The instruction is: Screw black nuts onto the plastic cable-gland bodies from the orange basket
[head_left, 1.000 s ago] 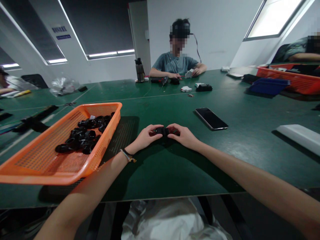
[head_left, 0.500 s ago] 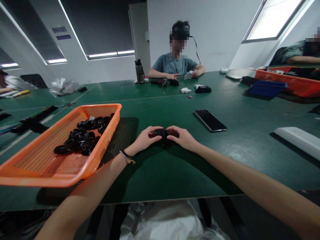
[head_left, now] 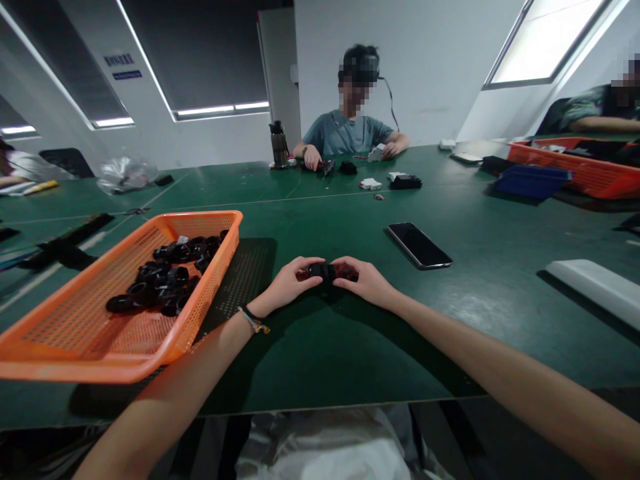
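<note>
Unmoved: small black part (head_left: 321, 270) pinched between left hand (head_left: 289, 283) and right hand (head_left: 364, 281).

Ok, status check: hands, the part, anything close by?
Left hand and right hand both gripping one small black part just above the green table. Orange basket of black rings at left. Phone at right, apart.

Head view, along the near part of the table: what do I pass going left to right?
Orange basket of black rings → left hand → small black part held by both hands → right hand → phone → white bar.
</note>
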The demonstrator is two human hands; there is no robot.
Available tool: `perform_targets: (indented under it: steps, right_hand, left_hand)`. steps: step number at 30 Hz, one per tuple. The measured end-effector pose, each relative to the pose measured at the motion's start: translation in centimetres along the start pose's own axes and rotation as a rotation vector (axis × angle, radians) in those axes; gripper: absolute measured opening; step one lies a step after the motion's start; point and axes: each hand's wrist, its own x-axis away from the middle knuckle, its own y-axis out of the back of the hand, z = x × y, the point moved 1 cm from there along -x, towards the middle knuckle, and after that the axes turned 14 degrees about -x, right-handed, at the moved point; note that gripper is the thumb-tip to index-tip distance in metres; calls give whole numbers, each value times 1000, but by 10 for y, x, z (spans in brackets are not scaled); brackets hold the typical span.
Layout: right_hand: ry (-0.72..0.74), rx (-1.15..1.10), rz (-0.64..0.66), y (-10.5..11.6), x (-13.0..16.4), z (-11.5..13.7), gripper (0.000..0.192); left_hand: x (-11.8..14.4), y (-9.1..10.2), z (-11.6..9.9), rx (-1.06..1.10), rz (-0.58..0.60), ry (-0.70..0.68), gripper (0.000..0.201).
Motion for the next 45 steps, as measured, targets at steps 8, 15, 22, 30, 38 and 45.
perform_targets:
  steps: [8,15,22,30,38,45]
  right_hand:
    - [-8,-5,-33,-1,-1,-1,25]
    - [-14,17,-39,0,-2,-1,25]
    - [-11,2,-29,0,-2,0,24]
    - [13,-22,-34,-1,-2,-1,28]
    - [28,-29,-30,-1,-3,-7,26]
    - [5,-12,-25,-1,-3,-5,25]
  left_hand:
    - [0,0,-3,4,2,16,38]
    - [0,0,-1,5,-3,7,37]
    - [0,0,-1,-5,-9,3,37]
    - [1,1,-1,-18,-8,6,38]
    - [0,-1,1,-12,-18,2,37]
    - [0,-1,1,-5,-8,0,38]
